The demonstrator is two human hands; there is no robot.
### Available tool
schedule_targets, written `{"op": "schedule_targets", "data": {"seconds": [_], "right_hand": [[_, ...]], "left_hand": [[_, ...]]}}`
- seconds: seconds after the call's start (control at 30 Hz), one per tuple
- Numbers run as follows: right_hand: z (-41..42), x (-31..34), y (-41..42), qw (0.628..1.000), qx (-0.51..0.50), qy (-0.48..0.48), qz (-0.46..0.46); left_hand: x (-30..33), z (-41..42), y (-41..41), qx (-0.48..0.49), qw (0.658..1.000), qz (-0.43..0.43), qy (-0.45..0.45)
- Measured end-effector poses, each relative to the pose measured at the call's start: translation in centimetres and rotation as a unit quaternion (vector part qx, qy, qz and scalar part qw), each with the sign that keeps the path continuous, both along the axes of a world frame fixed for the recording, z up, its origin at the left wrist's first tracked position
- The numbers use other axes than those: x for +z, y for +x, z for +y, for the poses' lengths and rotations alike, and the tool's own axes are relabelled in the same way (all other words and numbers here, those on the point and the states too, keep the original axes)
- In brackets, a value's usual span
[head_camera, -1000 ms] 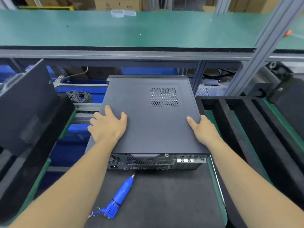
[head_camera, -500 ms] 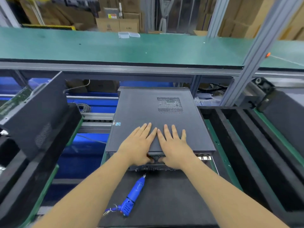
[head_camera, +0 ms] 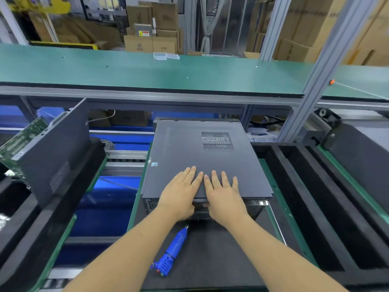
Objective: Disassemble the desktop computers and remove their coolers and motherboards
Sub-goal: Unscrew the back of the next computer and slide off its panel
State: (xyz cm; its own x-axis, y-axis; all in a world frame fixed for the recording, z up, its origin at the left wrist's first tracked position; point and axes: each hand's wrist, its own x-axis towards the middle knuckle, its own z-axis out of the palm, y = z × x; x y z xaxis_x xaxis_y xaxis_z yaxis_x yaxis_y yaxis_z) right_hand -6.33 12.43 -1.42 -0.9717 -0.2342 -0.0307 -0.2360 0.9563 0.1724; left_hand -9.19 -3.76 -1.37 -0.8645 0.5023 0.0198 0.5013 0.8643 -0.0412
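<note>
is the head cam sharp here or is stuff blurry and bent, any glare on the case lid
Head view: both hands, left hand and right hand, and the computer case are fairly sharp; the cardboard boxes behind look soft; wide-angle bending bows the green conveyor belt and tilts the aluminium post; light is even, no harsh glare on the matte lid, only faint shadow under the hands.

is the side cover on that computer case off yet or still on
Still on. The grey cover lies flat over the case, vent grille up, with the left hand and right hand on its near edge.
</note>
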Motion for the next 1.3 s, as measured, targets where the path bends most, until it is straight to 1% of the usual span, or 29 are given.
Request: {"op": "schedule_targets", "data": {"seconds": [0.13, 0.2, 0.27, 0.3, 0.33, 0.37, 0.4, 0.43, 0.5, 0.53, 0.6, 0.63, 0.7, 0.73, 0.77, 0.8, 0.83, 0.87, 0.9, 0.93, 0.97, 1.03, 1.1, 1.13, 1.17, 1.3], "right_hand": [[0.5, 1.0, 0.2, 1.0, 0.016, 0.01, -0.013], [0.7, 2.2, 0.4, 0.999, 0.029, 0.02, -0.013], [0.8, 4.3, 0.3, 0.998, 0.054, 0.002, 0.037], [0.8, 5.7, -0.1, 0.993, 0.072, -0.018, 0.092], [0.8, 7.6, -0.7, 0.983, 0.088, -0.033, 0.156], [0.6, 9.8, -1.3, 0.973, 0.087, -0.053, 0.206], [0.5, 12.3, -1.9, 0.967, 0.074, -0.073, 0.232], [0.3, 14.7, -2.6, 0.969, 0.052, -0.079, 0.23], [0.3, 18.5, -3.7, 0.974, 0.007, -0.062, 0.218], [0.5, 20.3, -4.1, 0.971, -0.001, -0.058, 0.231], [1.0, 23.8, -3.8, 0.953, -0.016, -0.076, 0.294], [1.4, 25.4, -3.5, 0.939, -0.026, -0.092, 0.331], [2.3, 28.2, -2.5, 0.913, -0.055, -0.133, 0.383], [2.9, 29.5, -1.9, 0.9, -0.075, -0.151, 0.402], [3.8, 30.5, -1.3, 0.886, -0.098, -0.167, 0.42], [4.8, 31.4, -0.8, 0.873, -0.121, -0.18, 0.436], [6.0, 32.1, -0.4, 0.863, -0.141, -0.186, 0.449], [7.3, 32.7, 0.0, 0.854, -0.157, -0.186, 0.459], [8.5, 33.2, 0.3, 0.849, -0.169, -0.183, 0.467], [9.9, 33.5, 0.5, 0.845, -0.181, -0.178, 0.471], [11.5, 33.7, 0.5, 0.842, -0.197, -0.172, 0.472], [15.1, 33.9, 0.3, 0.839, -0.237, -0.154, 0.464], [19.1, 33.6, -0.1, 0.842, -0.27, -0.139, 0.446], [21.2, 33.1, -0.4, 0.844, -0.284, -0.134, 0.436], [23.4, 32.5, -0.8, 0.846, -0.296, -0.131, 0.424], [31.9, 28.8, -3.5, 0.86, -0.33, -0.124, 0.369]], "left_hand": [[1.1, -0.6, -0.3, -0.017, 0.999, -0.014, -0.027], [2.7, -0.8, -0.2, -0.036, 0.998, -0.004, -0.046], [5.1, -1.3, -0.3, -0.068, 0.996, 0.056, -0.018], [6.9, -1.5, -0.5, -0.086, 0.991, 0.104, 0.015], [8.8, -1.6, -0.9, -0.089, 0.983, 0.157, 0.038], [11.0, -1.5, -1.1, -0.078, 0.977, 0.193, 0.034], [13.1, -1.3, -1.3, -0.059, 0.97, 0.233, 0.029], [15.2, -0.8, -1.5, -0.037, 0.964, 0.261, 0.029], [18.2, 0.3, -1.7, -0.01, 0.956, 0.285, 0.073], [19.3, 0.7, -2.0, -0.009, 0.942, 0.317, 0.109], [21.8, 1.6, -2.4, 0.002, 0.891, 0.418, 0.18], [23.3, 2.4, -2.7, 0.017, 0.866, 0.457, 0.2], [26.5, 4.8, -3.1, 0.063, 0.834, 0.492, 0.24], [28.0, 6.5, -3.1, 0.087, 0.825, 0.487, 0.274], [29.3, 8.3, -3.0, 0.105, 0.816, 0.466, 0.324], [30.3, 10.2, -2.8, 0.103, 0.808, 0.42, 0.4], [31.1, 12.1, -2.5, 0.078, 0.798, 0.34, 0.491], [31.6, 14.1, -2.2, 0.039, 0.781, 0.224, 0.581], [31.8, 16.0, -2.0, 0.003, 0.757, 0.096, 0.647], [31.8, 18.1, -2.0, -0.02, 0.739, -0.012, 0.673], [31.8, 20.2, -1.9, -0.034, 0.736, -0.082, 0.671], [31.2, 24.2, -2.1, -0.063, 0.729, -0.177, 0.658], [30.3, 28.0, -2.6, -0.086, 0.697, -0.261, 0.663], [29.7, 30.0, -3.2, -0.091, 0.684, -0.291, 0.663], [29.0, 32.1, -3.7, -0.09, 0.678, -0.317, 0.657], [25.3, 40.9, -6.0, -0.057, 0.67, -0.389, 0.63]]}}
